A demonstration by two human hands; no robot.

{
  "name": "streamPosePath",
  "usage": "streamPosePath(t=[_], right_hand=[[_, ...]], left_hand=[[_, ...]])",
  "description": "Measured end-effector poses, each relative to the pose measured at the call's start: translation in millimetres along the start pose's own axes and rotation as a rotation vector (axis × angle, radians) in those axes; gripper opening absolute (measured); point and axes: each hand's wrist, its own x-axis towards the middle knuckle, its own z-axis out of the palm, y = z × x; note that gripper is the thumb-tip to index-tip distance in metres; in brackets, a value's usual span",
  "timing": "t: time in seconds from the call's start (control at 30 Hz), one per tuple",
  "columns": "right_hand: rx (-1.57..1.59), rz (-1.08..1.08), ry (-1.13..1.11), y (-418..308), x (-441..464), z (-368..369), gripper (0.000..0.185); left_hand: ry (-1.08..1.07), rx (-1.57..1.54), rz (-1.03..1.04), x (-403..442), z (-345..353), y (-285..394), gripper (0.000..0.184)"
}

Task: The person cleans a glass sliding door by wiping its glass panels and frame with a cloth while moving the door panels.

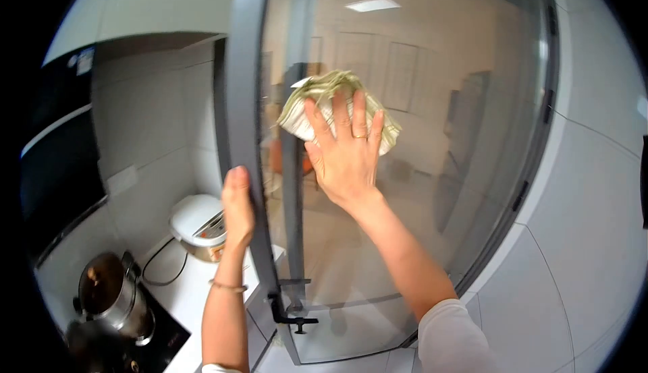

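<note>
A folded green and white cloth [297, 118] lies flat against the glass door [432, 191]. My right hand [347, 157] presses on it with its fingers spread, a ring on one finger. Lower and to the left, my left hand [237, 206] holds the edge of the dark grey door frame [246, 90], its fingers partly hidden behind the frame. A black handle [297, 320] is on the lower part of the door.
On the left, a white rice cooker [196, 219] sits on the white counter [169, 299] with a black cable beside it. A metal pot [125, 305] stands on the black hob [165, 332]. White wall tiles [580, 238] are at the right.
</note>
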Motion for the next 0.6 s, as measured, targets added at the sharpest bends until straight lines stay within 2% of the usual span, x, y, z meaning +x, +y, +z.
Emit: streamPosePath(t=[0.03,0.13,0.2,0.33,0.43,0.5,0.6], right_hand=[[-0.058,0.037,0.006,18,1,-8,0.059],[-0.206,0.154,0.121,91,0,-30,0.059],[-0.320,0.219,0.168,149,-7,-50,0.059],[-0.444,0.329,0.254,282,-38,-84,0.055],[-0.376,0.633,0.258,365,-65,-109,0.053],[-0.311,0.753,0.295,389,-73,-115,0.053],[-0.294,0.754,0.395,389,-69,-105,0.051]], left_hand=[[0.020,-0.019,0.028,4,-3,-8,0.049],[-0.060,-0.163,-0.084,-10,3,26,0.052],[0.019,-0.217,-0.004,-8,9,17,0.052],[0.080,-0.216,-0.088,-12,11,26,0.052],[0.088,-0.238,-0.096,-13,12,26,0.053],[0.090,-0.233,-0.111,-15,13,31,0.054],[0.057,-0.193,-0.103,-12,9,25,0.056]])
